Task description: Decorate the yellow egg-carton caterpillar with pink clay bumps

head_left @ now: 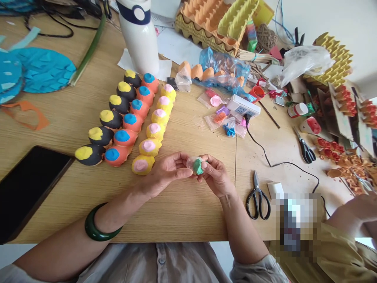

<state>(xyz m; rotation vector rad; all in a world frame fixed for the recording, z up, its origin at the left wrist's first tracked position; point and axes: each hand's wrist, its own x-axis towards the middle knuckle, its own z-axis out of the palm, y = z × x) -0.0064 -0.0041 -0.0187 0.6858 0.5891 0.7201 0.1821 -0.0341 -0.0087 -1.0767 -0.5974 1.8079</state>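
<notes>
Between my two hands, above the table, is a small clear plastic bag with a lump of green modelling clay [197, 167]. My left hand [169, 169] pinches the bag from the left, and a dark green bangle circles that wrist. On the clay side, my right hand [216, 173] grips with thumb and fingers. Just left of my hands stand three rows of painted egg-carton cups: yellow cups with pink tops [148, 146], orange-red cups with blue tops [122, 136], and black cups with yellow tops [110, 118].
Scissors [257, 196] lie right of my right hand, near a power strip [244, 106] with a black cord. Bags of coloured clay [219, 118] sit ahead. A white tumbler [140, 39] stands behind the cups; a black tablet [29, 188] lies left. Another person's hand [353, 212] is at right.
</notes>
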